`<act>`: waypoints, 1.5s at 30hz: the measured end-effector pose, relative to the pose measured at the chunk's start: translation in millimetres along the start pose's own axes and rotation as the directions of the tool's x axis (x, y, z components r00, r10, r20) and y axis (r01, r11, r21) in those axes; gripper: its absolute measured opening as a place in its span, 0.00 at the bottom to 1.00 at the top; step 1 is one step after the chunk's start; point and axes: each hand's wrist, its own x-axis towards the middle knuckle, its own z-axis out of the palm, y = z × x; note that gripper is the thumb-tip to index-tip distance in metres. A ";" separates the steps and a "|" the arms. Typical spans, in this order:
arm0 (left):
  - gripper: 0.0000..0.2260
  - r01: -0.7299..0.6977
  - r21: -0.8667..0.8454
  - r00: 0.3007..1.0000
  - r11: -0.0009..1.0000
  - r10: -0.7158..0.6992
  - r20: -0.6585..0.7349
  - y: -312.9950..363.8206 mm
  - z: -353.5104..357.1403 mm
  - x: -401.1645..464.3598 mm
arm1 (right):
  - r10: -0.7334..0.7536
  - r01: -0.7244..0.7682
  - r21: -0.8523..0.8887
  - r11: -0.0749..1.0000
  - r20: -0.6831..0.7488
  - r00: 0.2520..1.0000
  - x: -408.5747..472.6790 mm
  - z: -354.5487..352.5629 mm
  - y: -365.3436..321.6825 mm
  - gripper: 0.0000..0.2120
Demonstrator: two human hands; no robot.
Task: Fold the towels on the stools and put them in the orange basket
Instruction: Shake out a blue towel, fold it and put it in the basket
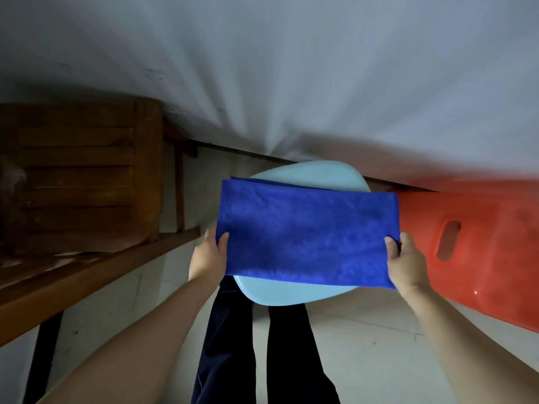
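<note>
Blue microfibre cloth, a folded rectangular towel, lies spread across the seat of a pale blue rounded plastic stool, its long side running left to right and both short ends reaching past the seat's edges. At the far left corner a second layer of the same blue fabric peeks out beneath the top layer, so the towel is at least doubled over. The left hand pinches the towel's left short edge, thumb on top of the cloth and fingers tucked underneath; the right hand grips the right short edge the same way, thumb pressed on the upper surface. Both bare forearms stretch up from the bottom of the view toward the stool. Just right of the stool, touching or nearly touching the towel's right end, stands a red-orange plastic stool with an oval hand slot in its top; its far edge is blurred. On the left sits a dark brown slatted wooden chair against a white wall, with a wooden bench plank angled in front of it. Below the pale stool, dark navy trouser legs stand on a light tiled floor.
</note>
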 end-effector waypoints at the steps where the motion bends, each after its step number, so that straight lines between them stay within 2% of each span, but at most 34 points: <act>1: 0.09 -0.002 0.026 1.000 1.000 0.001 0.004 2.1 0.5 1.8 | 0.007 -0.007 -0.003 1.000 -0.020 1.000 -0.4 -0.4 0.3 0.11; 4: 0.11 0.010 0.060 1.000 0.998 -0.011 0.026 4.6 1.1 6.7 | 0.039 -0.040 -0.019 0.999 -0.035 0.999 -3.4 0.7 -7.3 0.10; 6: 0.12 0.028 0.014 0.999 1.000 -0.028 0.041 5.3 -2.9 9.4 | 0.007 -0.006 0.019 1.000 -0.065 0.998 -7.4 -0.8 -22.6 0.09; 9: 0.15 0.078 -0.210 0.996 0.975 -0.066 0.064 10.7 -15.0 14.8 | -0.132 0.141 0.120 0.983 -0.079 0.988 -20.2 -1.9 -65.1 0.04; 11: 0.18 0.174 -0.432 0.983 0.885 -0.131 0.128 19.7 -23.2 20.4 | -0.252 0.258 0.153 0.954 -0.057 0.966 -35.9 7.1 -101.3 0.03; 14: 0.21 0.310 -0.551 0.946 0.775 -0.196 0.257 34.5 -32.9 24.3 | -0.350 0.331 0.178 0.927 0.084 0.933 -67.6 38.1 -156.9 0.05; 18: 0.23 0.369 -0.628 0.924 0.685 -0.203 0.323 38.4 -38.7 24.8 | -0.390 0.361 0.150 0.920 0.288 0.875 -94.3 94.4 -208.5 0.08; 21: 0.22 0.399 -0.623 0.911 0.672 -0.212 0.354 34.9 -37.9 24.7 | -0.381 0.376 0.087 0.923 0.353 0.854 -96.7 125.4 -223.9 0.08; 24: 0.23 0.410 -0.581 0.908 0.703 -0.254 0.333 32.3 -34.0 26.5 | -0.369 0.400 0.033 0.916 0.461 0.807 -96.0 137.0 -223.8 0.06; 26: 0.25 0.379 -0.532 0.920 0.757 -0.246 0.305 32.3 -32.5 28.1 | -0.344 0.348 0.066 0.935 0.405 0.847 -93.1 130.9 -213.1 0.04; 28: 0.24 0.315 -0.470 0.935 0.825 -0.185 0.303 34.2 -31.0 27.2 | -0.271 0.246 0.134 0.960 0.227 0.935 -86.6 114.9 -194.2 0.02; 30: 0.22 0.253 -0.400 0.952 0.881 -0.153 0.264 35.7 -27.2 26.1 | -0.167 0.154 0.211 0.965 0.048 0.985 -75.7 98.6 -169.3 0.06; 31: 0.21 0.223 -0.356 0.963 0.907 -0.148 0.225 37.0 -25.4 25.2 | -0.103 0.094 0.257 0.962 0.019 0.995 -69.6 91.9 -158.1 0.09; 33: 0.20 0.187 -0.273 0.976 0.944 -0.147 0.160 39.5 -21.2 23.5 | 0.025 -0.059 0.341 0.938 0.103 0.994 -60.3 84.9 -143.7 0.14; 35: 0.20 0.177 -0.231 0.979 0.957 -0.148 0.138 40.8 -17.0 22.4 | 0.079 -0.176 0.394 0.902 0.251 0.965 -55.4 87.9 -136.6 0.12; 38: 0.19 0.189 -0.285 0.977 0.940 -0.151 0.150 41.3 -15.3 19.5 | 0.112 -0.325 0.528 0.785 0.395 0.912 -52.1 93.2 -137.3 0.11; 40: 0.16 0.212 -0.398 0.968 0.893 -0.135 0.212 41.2 -19.4 13.8 | 0.154 -0.469 0.572 0.673 0.512 0.845 -50.2 90.8 -138.7 0.10; 42: 0.13 0.288 -0.521 0.940 0.803 -0.132 0.316 42.5 -27.9 3.6 | 0.158 -0.575 0.567 0.590 0.618 0.770 -51.4 78.7 -137.4 0.09; 45: 0.12 0.363 -0.612 0.906 0.703 -0.112 0.408 52.2 -47.5 -13.8 | 0.061 -0.575 0.602 0.554 0.659 0.749 -56.1 49.4 -138.4 0.08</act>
